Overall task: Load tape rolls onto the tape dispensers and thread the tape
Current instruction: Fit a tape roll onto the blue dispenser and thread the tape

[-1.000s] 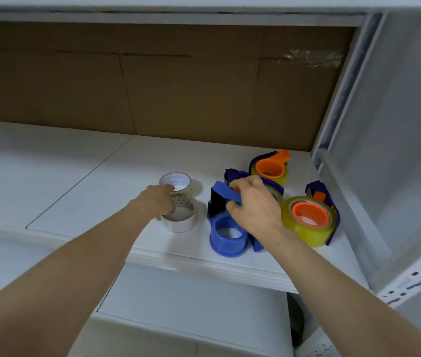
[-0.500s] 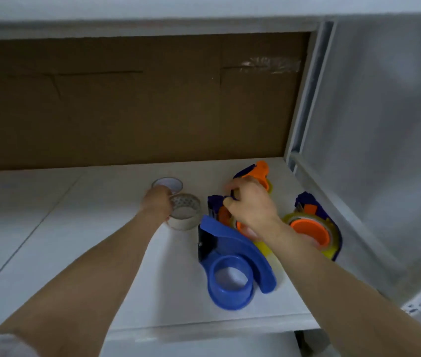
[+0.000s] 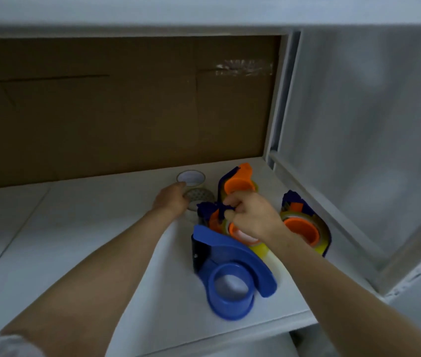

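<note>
Tape on the middle dispenser [image 3: 240, 235] is yellowish round an orange core. The right hand [image 3: 253, 215] has its grip closed, thumb and fingers pinching that dispenser's dark blue flap [image 3: 218, 211]. The left hand [image 3: 172, 202] curls its grip round a clear tape roll [image 3: 200, 199] just beside it. An empty blue dispenser [image 3: 230, 279] lies nearest, all on the white shelf [image 3: 75, 240].

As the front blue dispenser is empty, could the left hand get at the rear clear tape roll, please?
Probably yes: the left hand grips the nearer clear roll, and the rear clear roll stands just behind it, uncovered.
</note>
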Demonstrator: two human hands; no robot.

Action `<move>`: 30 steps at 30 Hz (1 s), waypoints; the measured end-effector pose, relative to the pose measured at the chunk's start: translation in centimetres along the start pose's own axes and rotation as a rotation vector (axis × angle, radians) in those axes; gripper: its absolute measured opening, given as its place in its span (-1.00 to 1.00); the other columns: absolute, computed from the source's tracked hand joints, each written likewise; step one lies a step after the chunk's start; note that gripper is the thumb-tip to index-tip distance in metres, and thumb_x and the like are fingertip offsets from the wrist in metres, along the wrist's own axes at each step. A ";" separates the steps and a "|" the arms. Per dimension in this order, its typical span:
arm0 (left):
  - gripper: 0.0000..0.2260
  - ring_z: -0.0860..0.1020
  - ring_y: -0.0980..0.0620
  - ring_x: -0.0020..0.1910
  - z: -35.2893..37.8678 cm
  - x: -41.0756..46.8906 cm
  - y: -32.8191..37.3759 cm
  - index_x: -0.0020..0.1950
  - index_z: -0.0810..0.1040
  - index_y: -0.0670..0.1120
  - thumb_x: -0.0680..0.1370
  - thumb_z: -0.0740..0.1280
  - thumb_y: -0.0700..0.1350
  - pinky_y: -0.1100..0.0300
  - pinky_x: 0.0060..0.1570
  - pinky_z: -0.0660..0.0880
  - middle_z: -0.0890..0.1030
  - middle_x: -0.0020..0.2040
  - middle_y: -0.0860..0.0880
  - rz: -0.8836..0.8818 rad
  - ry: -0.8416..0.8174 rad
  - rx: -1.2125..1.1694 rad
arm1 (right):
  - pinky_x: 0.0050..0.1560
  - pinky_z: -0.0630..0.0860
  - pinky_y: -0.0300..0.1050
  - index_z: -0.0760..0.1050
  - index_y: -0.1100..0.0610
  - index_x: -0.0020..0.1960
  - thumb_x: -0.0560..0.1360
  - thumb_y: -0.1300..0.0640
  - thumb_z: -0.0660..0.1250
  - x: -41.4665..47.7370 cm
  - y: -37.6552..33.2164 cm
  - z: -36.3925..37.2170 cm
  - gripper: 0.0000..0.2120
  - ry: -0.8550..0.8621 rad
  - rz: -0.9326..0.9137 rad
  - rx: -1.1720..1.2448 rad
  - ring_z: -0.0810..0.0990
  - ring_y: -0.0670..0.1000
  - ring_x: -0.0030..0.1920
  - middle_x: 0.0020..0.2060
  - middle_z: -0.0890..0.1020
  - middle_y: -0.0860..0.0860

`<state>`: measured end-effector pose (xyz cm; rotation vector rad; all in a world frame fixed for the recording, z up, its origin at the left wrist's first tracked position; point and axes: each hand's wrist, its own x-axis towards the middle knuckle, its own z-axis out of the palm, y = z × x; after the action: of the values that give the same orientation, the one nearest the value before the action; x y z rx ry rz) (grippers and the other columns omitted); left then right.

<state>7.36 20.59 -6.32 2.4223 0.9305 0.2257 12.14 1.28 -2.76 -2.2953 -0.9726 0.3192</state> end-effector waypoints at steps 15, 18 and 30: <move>-0.51 0.48 -0.13 0.26 0.6 -13.3 -0.3 0.40 0.38 -0.14 0.51 0.31 0.01 0.09 0.27 0.40 0.54 0.26 -0.12 -0.256 0.170 -0.203 | -0.10 0.45 -0.02 0.25 0.22 0.32 0.49 -0.02 0.31 -6.4 0.0 3.2 -0.48 -0.049 -0.052 -0.428 0.49 0.24 0.16 0.23 0.37 0.20; -0.27 0.43 -0.11 0.31 0.6 -16.3 0.2 0.52 0.10 -0.13 0.45 0.38 -0.05 0.04 0.27 0.40 0.45 0.34 -0.13 -0.262 -0.073 -0.498 | -0.05 0.42 0.00 0.22 0.20 0.35 0.51 -0.09 0.25 -6.4 -0.5 3.2 -0.45 -0.022 -0.007 -0.375 0.42 0.25 0.23 0.26 0.32 0.21; -0.38 0.40 -0.19 0.34 -4.3 -21.7 -5.2 0.44 0.24 -0.21 0.51 0.30 0.10 0.07 0.25 0.36 0.40 0.38 -0.20 -0.167 0.001 -0.315 | 0.04 0.42 0.27 0.43 0.43 0.13 0.35 0.19 0.45 -8.4 -7.3 6.4 -0.54 0.326 -0.126 -0.504 0.41 0.43 0.07 0.01 0.41 0.46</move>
<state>-13.28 11.28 -4.75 2.0468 1.0090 0.2883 -0.62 2.10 -3.31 -2.5960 -1.1089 -0.3881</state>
